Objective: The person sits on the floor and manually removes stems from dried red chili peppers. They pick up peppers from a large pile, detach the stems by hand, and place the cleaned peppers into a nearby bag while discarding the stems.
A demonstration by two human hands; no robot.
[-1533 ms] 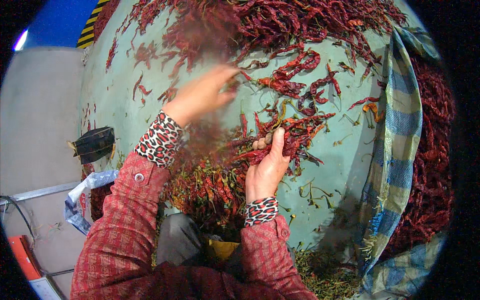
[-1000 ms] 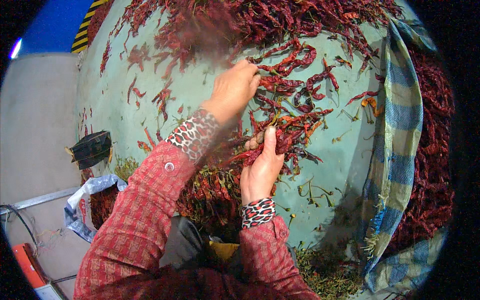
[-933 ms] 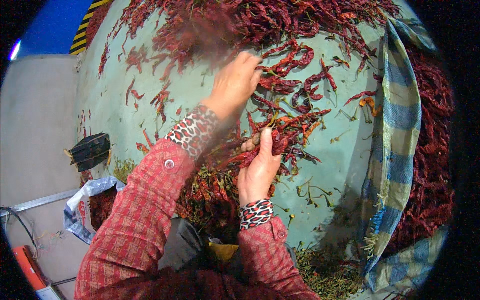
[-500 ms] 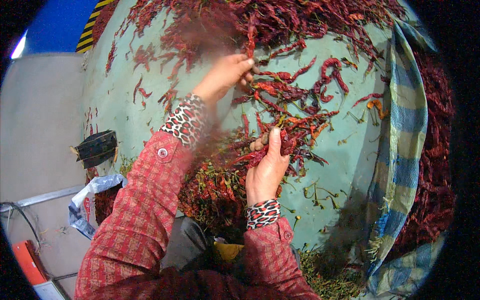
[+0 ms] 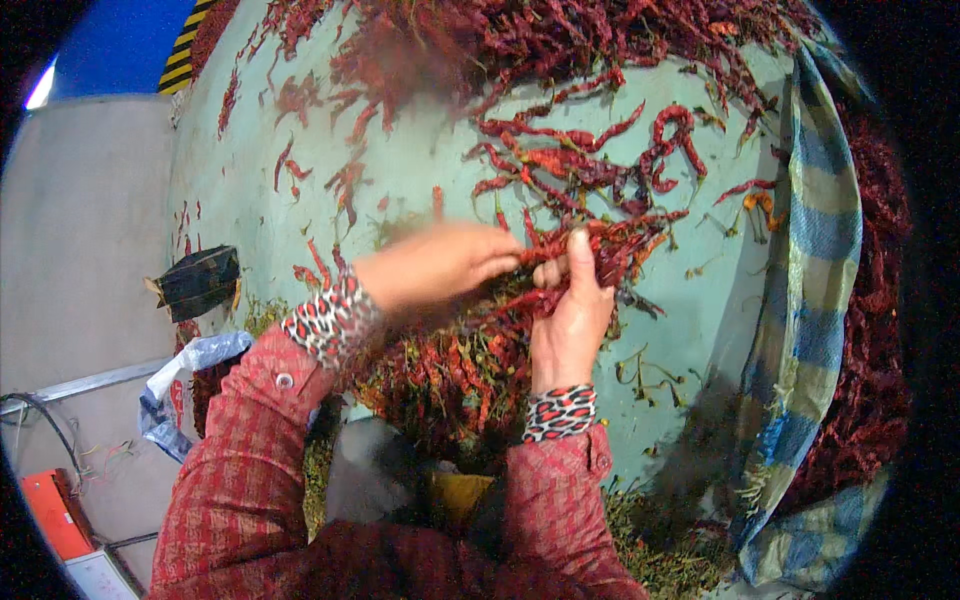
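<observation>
My right hand (image 5: 575, 300) grips a bunch of dried red chillies (image 5: 630, 240), its thumb raised along them. My left hand (image 5: 450, 265), slightly blurred, is closed at the left end of that bunch, its fingertips pinched on a dried chilli. Below both hands lies a dense heap of red chillies with greenish stems (image 5: 450, 370). More loose chillies (image 5: 560, 160) lie above my hands on the pale green surface (image 5: 250, 180), and bare stems (image 5: 650, 375) lie to the lower right.
A large chilli pile (image 5: 580, 30) spreads across the back. At the right, a blue checked sack (image 5: 815, 260) borders more chillies (image 5: 865, 300). At the left are a black object (image 5: 195, 282), a white plastic bag (image 5: 170, 390) and an orange object (image 5: 55, 510) with cables.
My left hand has moved down and left from the upper scattered chillies to beside my right hand. My right hand has shifted slightly right, still gripping the bunch.
</observation>
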